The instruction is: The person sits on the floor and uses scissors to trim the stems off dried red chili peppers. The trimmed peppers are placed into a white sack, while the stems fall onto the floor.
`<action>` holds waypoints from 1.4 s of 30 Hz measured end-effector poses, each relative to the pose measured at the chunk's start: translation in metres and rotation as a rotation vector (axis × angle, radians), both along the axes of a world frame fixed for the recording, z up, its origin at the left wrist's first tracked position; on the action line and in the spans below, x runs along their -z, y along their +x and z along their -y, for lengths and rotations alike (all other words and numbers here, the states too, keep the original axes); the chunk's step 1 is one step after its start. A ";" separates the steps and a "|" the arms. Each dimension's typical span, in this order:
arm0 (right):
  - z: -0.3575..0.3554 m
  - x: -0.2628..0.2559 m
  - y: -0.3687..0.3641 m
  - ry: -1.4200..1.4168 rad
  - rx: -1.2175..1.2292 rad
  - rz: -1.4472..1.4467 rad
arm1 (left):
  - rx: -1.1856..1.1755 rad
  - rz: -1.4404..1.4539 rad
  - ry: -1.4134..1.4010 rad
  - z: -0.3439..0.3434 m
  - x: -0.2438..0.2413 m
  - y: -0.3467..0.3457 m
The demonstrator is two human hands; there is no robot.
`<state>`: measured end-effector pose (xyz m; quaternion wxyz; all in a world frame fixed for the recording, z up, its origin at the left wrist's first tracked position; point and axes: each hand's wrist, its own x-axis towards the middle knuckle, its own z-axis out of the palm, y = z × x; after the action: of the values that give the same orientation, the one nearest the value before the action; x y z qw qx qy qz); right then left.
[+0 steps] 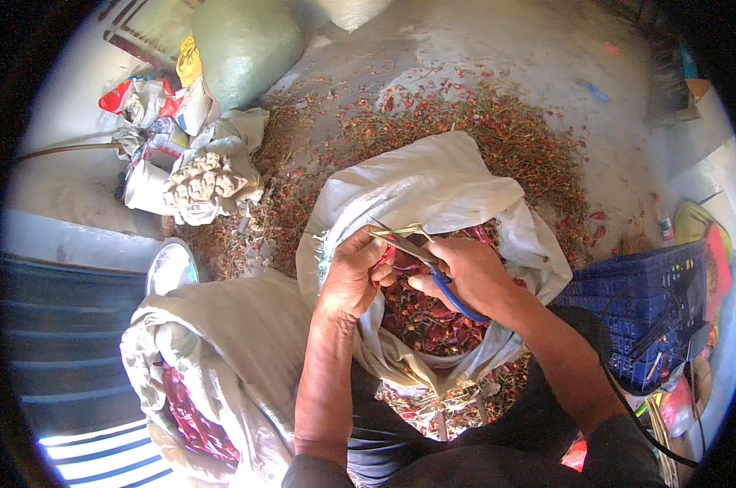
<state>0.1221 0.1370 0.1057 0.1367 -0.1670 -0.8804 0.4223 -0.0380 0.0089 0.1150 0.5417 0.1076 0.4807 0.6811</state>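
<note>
My left hand [357, 268] holds a red dried chili pepper [382, 263] over the left side of an open white woven sack [404, 183]. In my right hand [465, 268] is a pair of scissors with blue handles [459, 300]. Their blades point up and left, across the pepper's green stem [404, 230], close to my left fingertips. Below both hands, red chili peppers and cut stem pieces [432, 326] fill the sack's mouth. A second white sack [240, 329] stands at my left, with long red dried chilies [194, 415] showing in its opening.
Cut stems and red bits [496, 122] lie heaped on the floor beyond the sack. A blue plastic crate [630, 305] stands at the right. At the upper left are a large green bulging sack [246, 55], a white bucket [145, 186] and egg trays [203, 182]. A metal basin [173, 265] stands nearer.
</note>
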 end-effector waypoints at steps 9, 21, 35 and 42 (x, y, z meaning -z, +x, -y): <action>0.001 0.011 -0.002 0.155 -0.013 -0.095 | 0.050 0.010 0.077 0.005 0.011 -0.006; 0.001 0.012 -0.003 0.090 0.067 -0.160 | 0.046 0.003 0.105 -0.002 0.013 -0.006; -0.039 0.014 0.000 -0.679 0.244 -0.205 | 0.404 -1.744 -0.377 -0.016 0.091 0.014; -0.049 0.009 0.008 -0.509 0.312 -0.251 | 0.614 -1.949 -0.585 -0.024 0.129 -0.009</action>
<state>0.1304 0.1864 0.0969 0.2613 -0.2753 -0.6865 0.6202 -0.0471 0.0333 -0.0139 0.0761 0.5890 0.8045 -0.0072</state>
